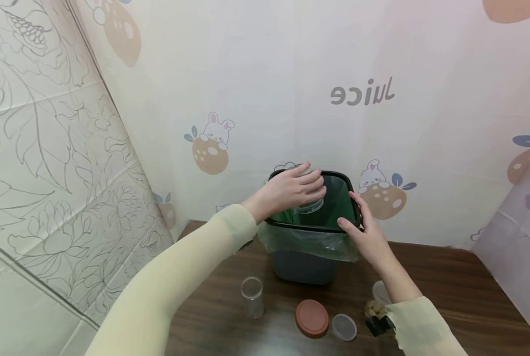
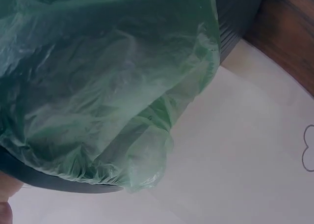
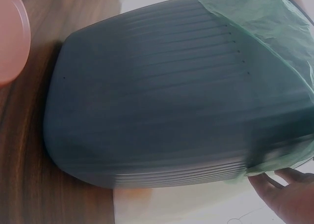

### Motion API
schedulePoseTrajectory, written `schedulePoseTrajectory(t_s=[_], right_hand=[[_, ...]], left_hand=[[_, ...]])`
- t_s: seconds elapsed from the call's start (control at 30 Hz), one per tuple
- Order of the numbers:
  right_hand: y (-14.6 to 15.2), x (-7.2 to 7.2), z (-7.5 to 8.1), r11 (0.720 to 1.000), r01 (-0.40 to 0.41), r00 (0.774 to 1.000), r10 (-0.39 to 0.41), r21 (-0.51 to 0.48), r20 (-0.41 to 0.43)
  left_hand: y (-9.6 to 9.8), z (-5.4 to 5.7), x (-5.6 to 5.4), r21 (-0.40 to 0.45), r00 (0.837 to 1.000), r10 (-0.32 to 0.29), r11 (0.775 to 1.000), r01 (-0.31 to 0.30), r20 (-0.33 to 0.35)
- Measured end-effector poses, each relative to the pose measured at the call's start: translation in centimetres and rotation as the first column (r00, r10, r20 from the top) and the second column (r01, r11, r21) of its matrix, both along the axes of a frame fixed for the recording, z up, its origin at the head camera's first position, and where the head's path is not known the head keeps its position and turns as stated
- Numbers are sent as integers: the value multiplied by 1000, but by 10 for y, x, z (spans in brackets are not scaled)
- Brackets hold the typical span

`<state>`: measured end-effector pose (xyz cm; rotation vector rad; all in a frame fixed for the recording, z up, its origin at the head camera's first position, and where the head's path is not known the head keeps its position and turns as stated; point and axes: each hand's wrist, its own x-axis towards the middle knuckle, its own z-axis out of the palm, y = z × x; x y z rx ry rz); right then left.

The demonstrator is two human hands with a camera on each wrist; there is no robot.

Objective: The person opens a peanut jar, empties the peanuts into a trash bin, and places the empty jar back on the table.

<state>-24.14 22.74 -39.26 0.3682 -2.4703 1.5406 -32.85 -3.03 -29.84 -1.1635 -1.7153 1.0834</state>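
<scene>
A dark grey trash bin (image 1: 304,269) with ribbed sides stands upright on the table, near the back cloth. Over its edge folds a thin green trash bag (image 1: 311,243), held under a black rim (image 1: 307,227). My left hand (image 1: 287,192) grips a clear jar (image 1: 311,206) on its side at the bin's mouth, fingers over the top. The right hand (image 1: 369,235) holds the right side of the rim, thumb toward the front and fingers behind. In the right wrist view its fingers (image 3: 289,192) hold the bag-covered edge. The left wrist view shows mostly crumpled bag (image 2: 108,86).
In front of the bin stands a second clear jar (image 1: 252,299). A reddish lid (image 1: 312,318) and a translucent lid (image 1: 344,327) lie to its right. Beside the right forearm are small tan pieces (image 1: 373,309) and another translucent disc (image 1: 381,292). A printed cloth (image 1: 265,89) hangs behind.
</scene>
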Motion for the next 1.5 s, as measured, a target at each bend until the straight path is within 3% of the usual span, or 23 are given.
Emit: schedulePoseTrajectory(t_s=[0.2,0.47,0.63,0.77,0.83,0.93,1.1,1.27,1.37,1.5], right_hand=[[2,1,0,1000,-1,1000,1,-1,1],[4,0,-2,1000,3,1000,-3,4,-1],[5,-1,-4,1000,5,1000,-5,4,-13],[4,-1,-5,1000,6,1000,-6,4,-9],[4,-1,-6,1000,9,1000,-9,3,-2],[3,-2,-6,1000,6,1000,-6,1,9],[3,-3,-5,1000,-4,1000,4,-11,16],[2,-3,-4,1000,-8,1000,9,-15,22],[2,-3,-3,1000,-12,1000,12,-21,23],[2,-2,-1,999,-16,1000,17,-28,26]], left_hand=[[-4,-1,0,53,998,52,997,-53,26],[-11,-6,-1,112,997,52,992,-58,55],[-14,-7,1,158,996,22,987,-36,92],[-19,-5,4,250,989,12,967,-50,150],[-22,-5,4,328,979,-11,943,-58,204],[-29,-4,6,469,946,-81,879,-81,315],[-50,-1,15,666,870,-220,730,-153,440],[-81,-5,29,774,830,-342,612,-159,440],[-101,-14,39,843,807,-424,513,-160,411],[-126,-32,55,896,789,-471,390,-215,395]])
